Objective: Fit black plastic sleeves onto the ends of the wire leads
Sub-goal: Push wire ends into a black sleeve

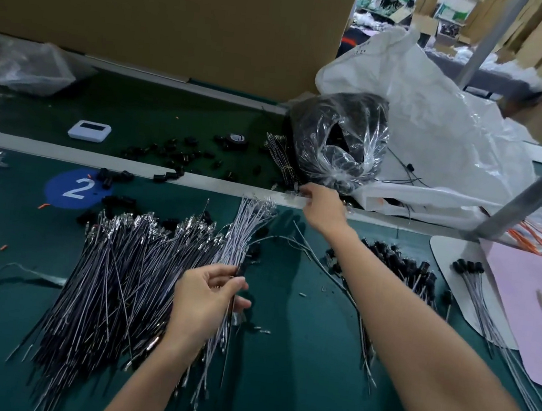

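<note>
Fetching parts: the left hand point(208, 296) grips a bundle of wires point(246, 229) near centre; the right hand point(325, 208) reaches far, beside the bag of sleeves point(341, 139) (its grip I cannot tell). Next, one sleeve needs lining up with one wire end.

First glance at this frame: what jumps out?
The sprawling pile of wire leads at lower left on the green mat dominates. The left hand grips a paler bundle of wires fanning up at the pile's right edge. The right hand reaches across to the clear bag of black parts at the far side.
</note>
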